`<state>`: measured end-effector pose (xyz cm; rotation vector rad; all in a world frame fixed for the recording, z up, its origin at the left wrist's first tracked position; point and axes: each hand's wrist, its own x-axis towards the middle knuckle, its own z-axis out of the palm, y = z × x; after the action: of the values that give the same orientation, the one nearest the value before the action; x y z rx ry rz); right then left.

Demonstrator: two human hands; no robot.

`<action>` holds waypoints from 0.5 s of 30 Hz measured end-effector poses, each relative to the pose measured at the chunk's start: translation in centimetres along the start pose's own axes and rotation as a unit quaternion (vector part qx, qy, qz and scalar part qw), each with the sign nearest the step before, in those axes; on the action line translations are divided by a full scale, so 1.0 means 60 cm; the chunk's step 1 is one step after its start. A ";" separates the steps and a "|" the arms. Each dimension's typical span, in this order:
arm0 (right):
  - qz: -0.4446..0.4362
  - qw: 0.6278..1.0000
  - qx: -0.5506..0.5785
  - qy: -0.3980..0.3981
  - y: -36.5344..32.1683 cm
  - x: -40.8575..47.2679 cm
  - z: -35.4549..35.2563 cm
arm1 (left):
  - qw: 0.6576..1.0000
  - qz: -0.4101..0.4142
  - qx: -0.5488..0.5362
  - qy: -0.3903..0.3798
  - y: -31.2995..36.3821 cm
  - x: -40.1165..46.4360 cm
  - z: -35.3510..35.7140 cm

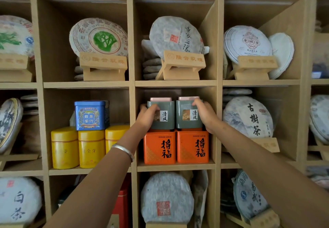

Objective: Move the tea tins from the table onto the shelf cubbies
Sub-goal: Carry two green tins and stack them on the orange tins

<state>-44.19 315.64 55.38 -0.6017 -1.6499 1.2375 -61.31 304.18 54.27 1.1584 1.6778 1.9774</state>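
Two grey-green tea tins with pink lids stand side by side in the middle cubby, each on top of an orange tin. My left hand [146, 118] grips the left grey-green tin [165, 114] from its left side, thumb across the front. My right hand [204, 114] grips the right grey-green tin [187, 114] from its right side, fingers over the top front edge. The two orange tins [159, 147] [193, 146] sit on the cubby floor beneath. A silver bracelet is on my left wrist.
The cubby to the left holds a blue tin [89, 114] stacked on three yellow tins [91, 148]. Paper-wrapped round tea cakes on wooden stands [183, 64] fill the cubbies above, below and to the right. A red tin [122, 206] stands in the lower left cubby.
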 end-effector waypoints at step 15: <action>0.011 1.000 0.022 0.004 0.007 -0.009 0.000 | 1.000 -0.001 -0.009 -0.007 -0.002 0.000 0.001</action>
<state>-44.05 315.36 54.76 -0.5992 -1.6099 1.2823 -61.30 304.24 54.16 1.1608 1.6501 1.9754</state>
